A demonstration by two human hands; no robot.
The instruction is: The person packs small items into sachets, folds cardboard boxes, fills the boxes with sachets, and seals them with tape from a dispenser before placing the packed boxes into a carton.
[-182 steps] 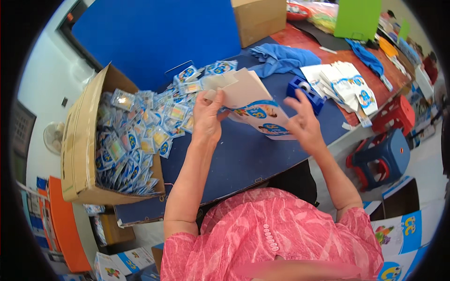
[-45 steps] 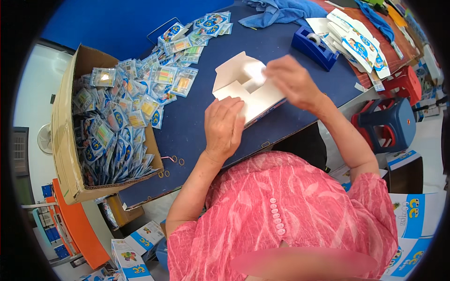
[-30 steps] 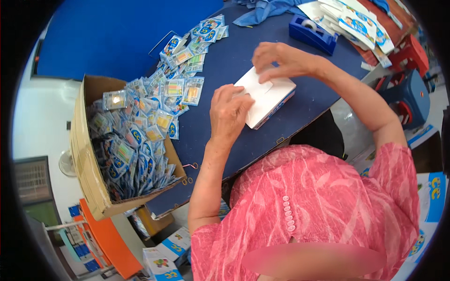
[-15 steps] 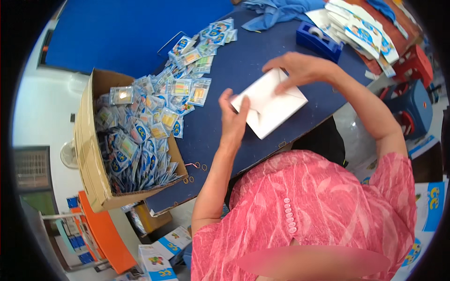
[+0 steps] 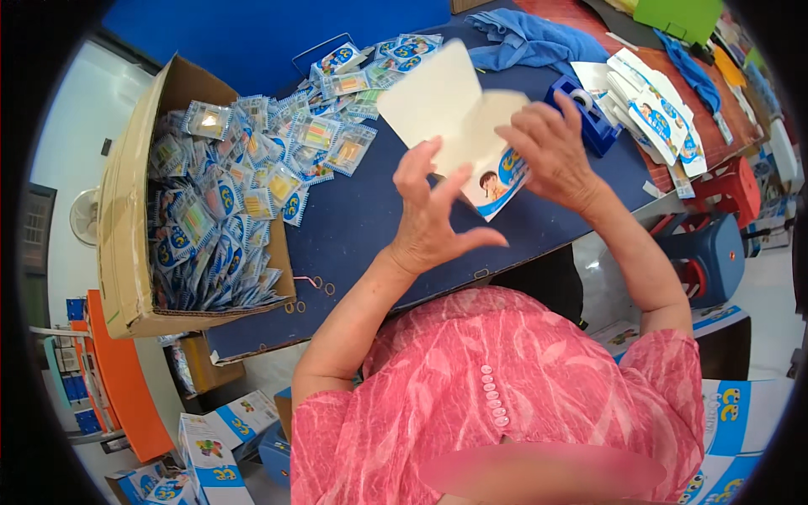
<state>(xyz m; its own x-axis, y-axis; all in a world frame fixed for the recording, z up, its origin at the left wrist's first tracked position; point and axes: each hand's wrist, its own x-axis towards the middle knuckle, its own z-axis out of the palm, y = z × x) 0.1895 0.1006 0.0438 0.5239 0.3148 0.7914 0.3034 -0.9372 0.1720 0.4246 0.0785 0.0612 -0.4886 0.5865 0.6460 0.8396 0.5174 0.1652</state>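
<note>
A small printed carton (image 5: pixel 497 185), white inside with a picture and blue on its near side, is on or just above the dark blue table in front of me. Its large white flap (image 5: pixel 433 105) stands raised toward the far left, and another flap is smeared by motion. At the carton's left side is my left hand (image 5: pixel 425 206), its fingers spread and the thumb stretched out to the right, fingertips by the edge. My right hand (image 5: pixel 551 156) has its fingers curled over the carton's right side, partly blurred.
Left, a brown cardboard box (image 5: pixel 126 244) brims with small clear packets (image 5: pixel 219 202), which spill over the table (image 5: pixel 353 227). Beyond my right hand stand a blue tape dispenser (image 5: pixel 593 126) and flat printed cartons (image 5: pixel 652 109). A blue cloth (image 5: pixel 534 38) lies at the back.
The carton, earlier a flat white shape between both hands, now shows its printed side with its flap raised. My left hand has spread its fingers; the right has moved to the carton's right side.
</note>
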